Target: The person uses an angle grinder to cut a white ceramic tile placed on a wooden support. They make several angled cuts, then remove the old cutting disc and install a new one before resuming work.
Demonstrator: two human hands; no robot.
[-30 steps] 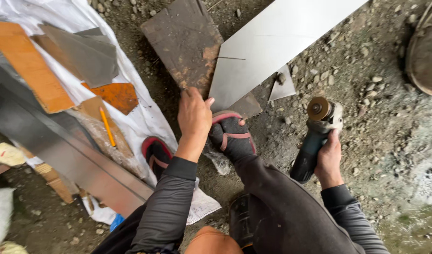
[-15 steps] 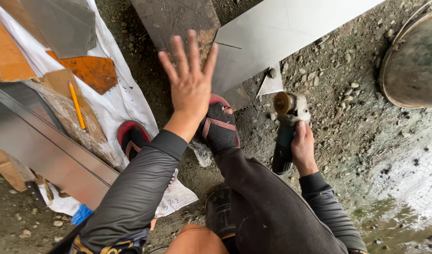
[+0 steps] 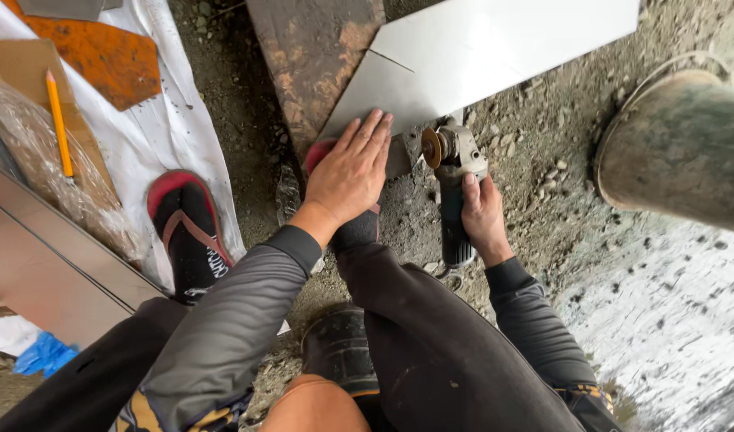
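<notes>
A: Left hand (image 3: 352,172) lies flat on the near corner of the pale tile (image 3: 471,60); fingers (image 3: 372,136) straight and pressed close together, palm down, holding the tile against the ground; a foot seems to sit under the wrist, mostly hidden.

B: And the right hand (image 3: 480,214)?

A: Wrapped round the body of the angle grinder (image 3: 452,180); fingers curled tight about the grip, thumb up along it; disc (image 3: 432,147) stands on edge at the tile's near edge, just beside the left fingertips; cannot tell if it spins.

B: Tile position?

A: On gravel, partly over a rusty brown slab (image 3: 315,56); a cut line already runs in from its left edge.

B: Risks, as you judge them?

A: Bare fingers sit very near the disc; a kick or a slip on the edge could carry the disc into them; no gloves. The tile rests on uneven gravel, so it may rock and pinch the disc, or the corner may snap off. Sandalled foot (image 3: 189,228) on the white sheet (image 3: 183,120) is open to chips.

B: Surroundings?

A: Yellow pencil (image 3: 59,124) at left; grimy bucket (image 3: 675,148) at right.
</notes>
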